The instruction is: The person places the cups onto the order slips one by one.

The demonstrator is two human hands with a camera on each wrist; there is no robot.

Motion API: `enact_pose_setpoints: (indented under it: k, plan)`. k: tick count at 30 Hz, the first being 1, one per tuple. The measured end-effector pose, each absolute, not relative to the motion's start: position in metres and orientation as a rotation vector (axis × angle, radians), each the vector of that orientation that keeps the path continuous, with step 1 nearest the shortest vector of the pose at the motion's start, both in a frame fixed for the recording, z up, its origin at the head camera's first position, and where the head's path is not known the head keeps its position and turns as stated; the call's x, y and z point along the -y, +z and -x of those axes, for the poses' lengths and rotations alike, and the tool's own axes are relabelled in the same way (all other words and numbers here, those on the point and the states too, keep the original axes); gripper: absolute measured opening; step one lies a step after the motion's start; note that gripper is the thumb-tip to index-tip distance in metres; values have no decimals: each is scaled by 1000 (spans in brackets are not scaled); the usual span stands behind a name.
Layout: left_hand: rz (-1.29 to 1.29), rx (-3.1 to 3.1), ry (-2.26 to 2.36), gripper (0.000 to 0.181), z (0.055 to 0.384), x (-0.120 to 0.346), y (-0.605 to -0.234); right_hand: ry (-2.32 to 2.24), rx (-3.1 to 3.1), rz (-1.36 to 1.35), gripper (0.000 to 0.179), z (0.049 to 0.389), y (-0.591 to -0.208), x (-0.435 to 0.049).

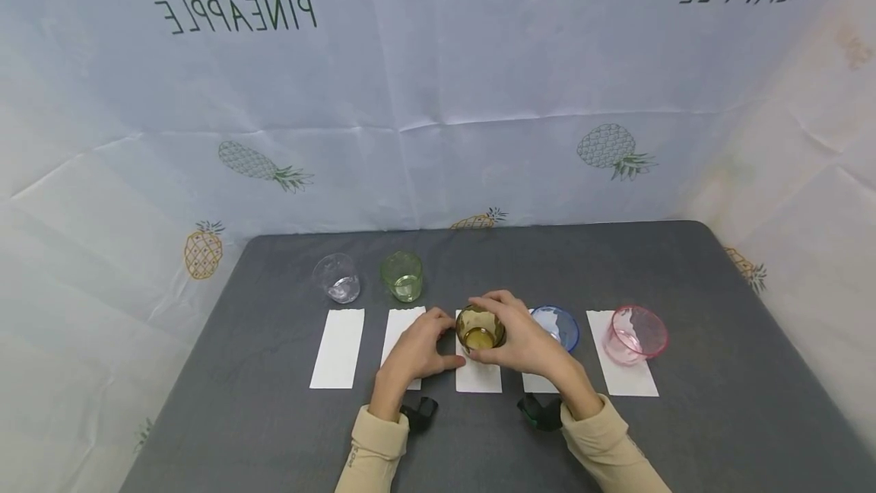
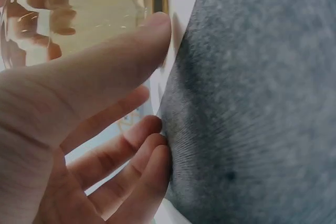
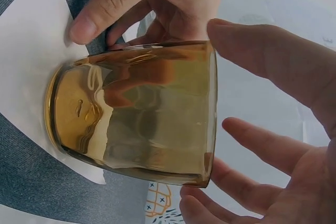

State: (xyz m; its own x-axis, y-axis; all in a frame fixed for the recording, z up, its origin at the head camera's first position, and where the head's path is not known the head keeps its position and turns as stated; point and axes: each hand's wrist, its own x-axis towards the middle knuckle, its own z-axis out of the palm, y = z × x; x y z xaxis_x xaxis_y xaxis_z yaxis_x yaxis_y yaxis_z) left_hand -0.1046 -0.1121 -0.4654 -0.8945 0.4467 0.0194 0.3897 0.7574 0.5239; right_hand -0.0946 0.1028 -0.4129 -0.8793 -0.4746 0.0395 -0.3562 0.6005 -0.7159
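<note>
An amber glass tumbler point(image 1: 479, 337) stands upright on the middle white paper strip point(image 1: 479, 380). My right hand point(image 1: 523, 335) holds it from the right; in the right wrist view the thumb is at one side of the tumbler's rim point(image 3: 212, 103) and fingertips are at the opposite side. My left hand point(image 1: 416, 346) is at the tumbler's left, its fingers curved loosely and its thumb point(image 2: 136, 40) near the base. That thumb lies over the paper, apart from the glass in the right wrist view.
A blue glass point(image 1: 556, 328) and a pink glass point(image 1: 636, 335) stand on paper strips to the right. Behind the two left strips are a clear glass point(image 1: 338, 278) and a green glass point(image 1: 402, 277). A pineapple-print cloth point(image 1: 438, 82) hangs behind the dark table point(image 1: 239, 417).
</note>
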Motion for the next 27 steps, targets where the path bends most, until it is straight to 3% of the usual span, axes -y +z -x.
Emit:
enact_pose_setpoints:
  k: [27]
  plan:
    - [-647, -2739, 1091, 57, 96, 168, -430, -1464, -2764, 698, 69, 99, -404, -101]
